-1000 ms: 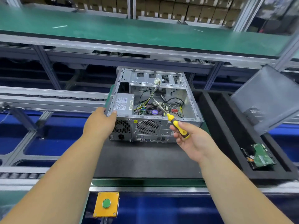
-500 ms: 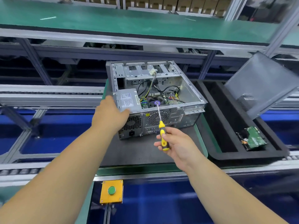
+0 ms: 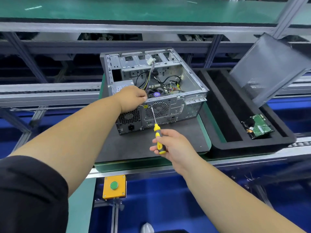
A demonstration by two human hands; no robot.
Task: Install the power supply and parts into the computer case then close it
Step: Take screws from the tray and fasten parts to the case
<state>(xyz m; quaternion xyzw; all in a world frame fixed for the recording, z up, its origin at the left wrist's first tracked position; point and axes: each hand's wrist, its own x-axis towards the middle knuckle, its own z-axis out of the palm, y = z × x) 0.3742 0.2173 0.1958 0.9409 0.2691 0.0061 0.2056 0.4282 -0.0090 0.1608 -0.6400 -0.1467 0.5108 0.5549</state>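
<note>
An open grey computer case lies on a dark mat, rear panel toward me, cables and a fan visible inside. The power supply sits in its near left corner, mostly covered by my left hand, which rests on its top at the rear edge with fingers curled down; what they hold is hidden. My right hand grips a yellow-and-black screwdriver, its shaft pointing up at the rear panel near the fan grille. The grey side panel leans at the right.
A black foam tray stands right of the mat and holds a hard drive with its green board up. A yellow box with a green button sits at the near rail. Green shelf and conveyor rails run behind.
My left hand slid from the case's left corner onto the top of the power supply. The case has turned slightly. The screwdriver tip has come against the rear panel.
</note>
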